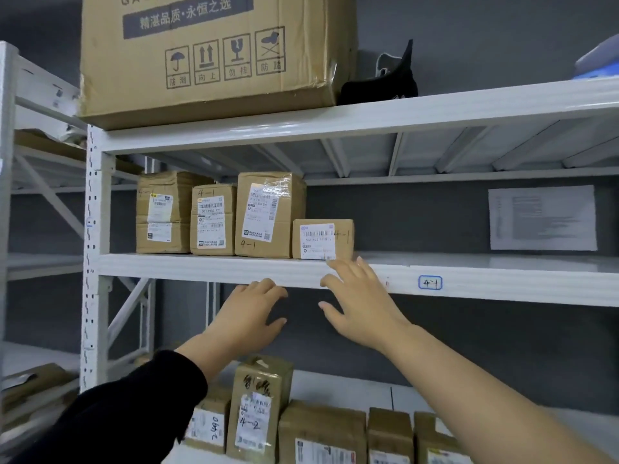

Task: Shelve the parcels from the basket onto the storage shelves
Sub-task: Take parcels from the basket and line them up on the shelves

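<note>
A small brown parcel (323, 238) marked 4-1 stands on the middle white shelf (214, 267), at the right end of a row of three taller parcels (269, 214). My right hand (360, 304) is just below and in front of it, fingers spread and holding nothing, fingertips near the shelf's front edge. Lower and to the left, my left hand (249, 316) is also empty with relaxed fingers, in front of the shelf beam. No basket is in view.
A large cardboard box (207, 55) and a black object (385, 82) sit on the top shelf. Several parcels (258, 410) marked 4-2 stand on the lower shelf. A blue 4-1 label (430, 283) marks the beam. A paper sheet (542, 217) hangs on the wall.
</note>
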